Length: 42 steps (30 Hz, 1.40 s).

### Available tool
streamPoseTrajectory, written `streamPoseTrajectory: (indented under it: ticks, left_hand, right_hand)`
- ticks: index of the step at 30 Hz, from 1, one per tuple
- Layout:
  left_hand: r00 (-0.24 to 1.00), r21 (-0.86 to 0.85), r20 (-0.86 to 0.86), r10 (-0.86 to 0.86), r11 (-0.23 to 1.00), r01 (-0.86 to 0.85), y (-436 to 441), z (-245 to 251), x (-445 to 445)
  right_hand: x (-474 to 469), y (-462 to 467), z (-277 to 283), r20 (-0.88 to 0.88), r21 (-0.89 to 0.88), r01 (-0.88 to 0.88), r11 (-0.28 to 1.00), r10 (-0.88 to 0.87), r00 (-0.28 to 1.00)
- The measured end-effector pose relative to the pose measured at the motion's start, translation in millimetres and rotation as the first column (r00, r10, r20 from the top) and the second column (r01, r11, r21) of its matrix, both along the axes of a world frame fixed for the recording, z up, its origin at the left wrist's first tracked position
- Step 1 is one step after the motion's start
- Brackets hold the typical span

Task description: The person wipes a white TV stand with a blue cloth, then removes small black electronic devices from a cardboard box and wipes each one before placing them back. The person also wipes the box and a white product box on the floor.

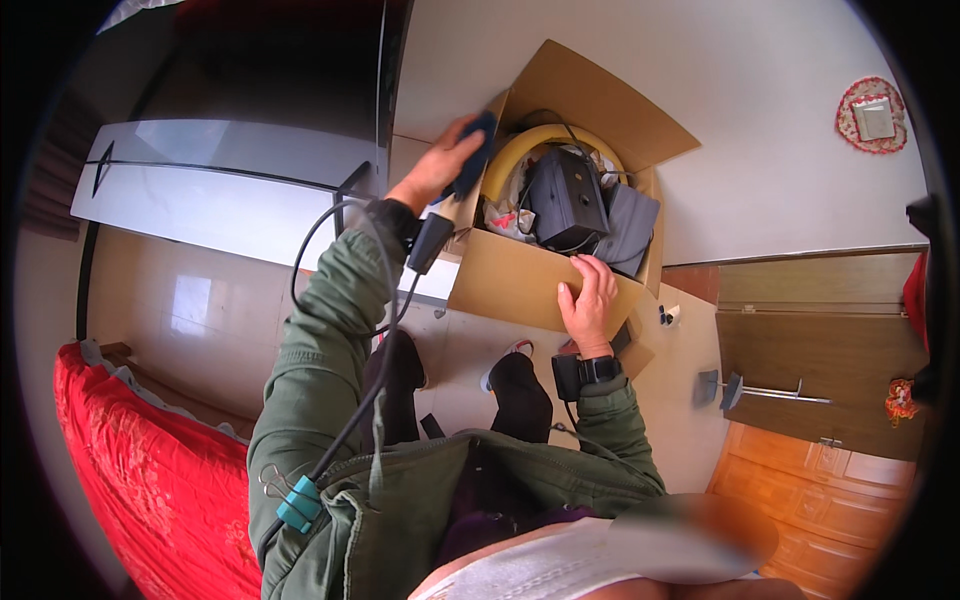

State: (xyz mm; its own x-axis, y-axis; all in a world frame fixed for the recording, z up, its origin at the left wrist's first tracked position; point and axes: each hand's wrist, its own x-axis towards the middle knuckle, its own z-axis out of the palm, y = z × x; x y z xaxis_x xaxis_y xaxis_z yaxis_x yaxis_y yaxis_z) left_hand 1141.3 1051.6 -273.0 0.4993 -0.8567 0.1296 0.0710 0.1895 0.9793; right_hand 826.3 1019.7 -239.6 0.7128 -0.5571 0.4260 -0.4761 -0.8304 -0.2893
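Note:
An opened cardboard box (517, 277) stands before me with its flaps spread. My left hand (450, 157) grips a dark blue cloth (476, 154) against the flap on the box's left side. My right hand (590, 300) rests on the near flap, fingers bent over its upper edge. Inside the box lie a black speaker-like case (566, 199), a grey flat item (628, 225), a yellow ring-shaped object (517, 161), a white plastic bag (510, 219) with red print, and dark cables.
A white and grey cabinet (225, 202) with a glossy top is at the left. A red patterned bedspread (150, 465) lies lower left. At the right are a brown door (810, 360) and an orange wooden panelled piece (795, 495). A small item (667, 315) lies on the floor.

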Motion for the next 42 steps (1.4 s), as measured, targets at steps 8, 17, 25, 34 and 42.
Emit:
streamPoseTrajectory:
  ticks: [8, 17, 25, 34, 42]
  left_hand:
    - [0.989, 0.056, 0.145, -0.008, 0.998, 0.0, 97, -23, -70]
    - [0.939, 0.141, 0.185, 0.288, 0.938, -0.316, 29, -36, 9]
    - [0.651, 0.081, 0.759, 0.014, 0.99, -0.116, -50, -98, 41]
    - [0.56, 0.335, 0.809, -0.178, 0.923, -0.191, 58, -77, -28]
    - [0.467, 0.453, 0.839, -0.281, 0.836, -0.311, 142, -89, -122]
  right_hand:
    - [2, 1, 0, 0.012, -0.018, 0.018, 1.0, -0.018, 1.0]
    - [2, 0, 4, 0.019, -0.02, -0.018, 1.0, 0.018, 1.0]
    - [0, -1, 1, 0.011, 0.008, -0.008, 1.0, 0.008, 1.0]
    - [0, -4, -3, 0.046, -0.018, -0.034, 0.999, 0.035, 0.998]
    - [-1, -3, 3, 0.097, -0.041, -0.045, 0.998, 0.049, 0.994]
